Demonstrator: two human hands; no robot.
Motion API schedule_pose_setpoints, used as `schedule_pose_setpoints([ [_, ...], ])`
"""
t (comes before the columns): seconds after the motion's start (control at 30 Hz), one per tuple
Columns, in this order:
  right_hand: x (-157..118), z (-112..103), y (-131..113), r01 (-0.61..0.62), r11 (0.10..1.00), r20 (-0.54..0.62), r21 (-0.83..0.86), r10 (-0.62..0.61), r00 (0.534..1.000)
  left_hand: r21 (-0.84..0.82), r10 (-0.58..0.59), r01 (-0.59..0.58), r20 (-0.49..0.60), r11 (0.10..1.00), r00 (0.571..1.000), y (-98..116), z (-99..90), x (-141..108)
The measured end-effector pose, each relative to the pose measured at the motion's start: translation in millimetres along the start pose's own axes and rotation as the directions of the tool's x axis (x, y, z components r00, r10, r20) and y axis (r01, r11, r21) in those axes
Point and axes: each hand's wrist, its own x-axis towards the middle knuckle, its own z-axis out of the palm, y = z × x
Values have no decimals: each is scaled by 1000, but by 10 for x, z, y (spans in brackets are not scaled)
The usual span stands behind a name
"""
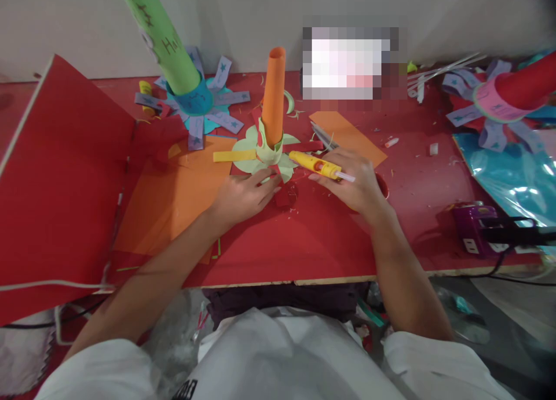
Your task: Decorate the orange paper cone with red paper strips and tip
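Note:
An orange paper tube (pixel 273 99) stands upright on a pale green flower-shaped paper base (pixel 247 142), with a pale green collar (pixel 270 152) round its foot. A yellow paper strip (pixel 234 156) and a red strip (pixel 304 147) stick out from it. My left hand (pixel 249 193) pinches a red paper strip (pixel 277 171) at the front of the base. In my right hand (pixel 358 177) is a yellow hot glue gun (pixel 316 165), a clear glue stick poking from its back. Its nozzle points left at the collar, close to it.
A green tube craft (pixel 174 52) stands at the back left, a red tube craft (pixel 521 93) at the right. Orange sheets (pixel 174 197), scissors (pixel 324 134) and a purple power socket block (pixel 475 229) with cables lie around. A red board (pixel 65 186) rises at the left.

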Motion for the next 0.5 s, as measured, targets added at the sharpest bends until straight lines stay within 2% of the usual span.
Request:
schedule_pose_setpoints([
  [0.2,10,-13,-8,-8,1000,9,-13,8,1000,-101,-81,95,130,990,988,-9,40,-20],
  [0.3,9,-17,-10,-7,1000,7,-20,7,1000,-120,-79,93,115,988,990,-1,20,-7],
  [0.5,7,-18,-18,-5,1000,-7,-21,4,1000,-117,-3,7,35,993,999,19,-27,-6],
])
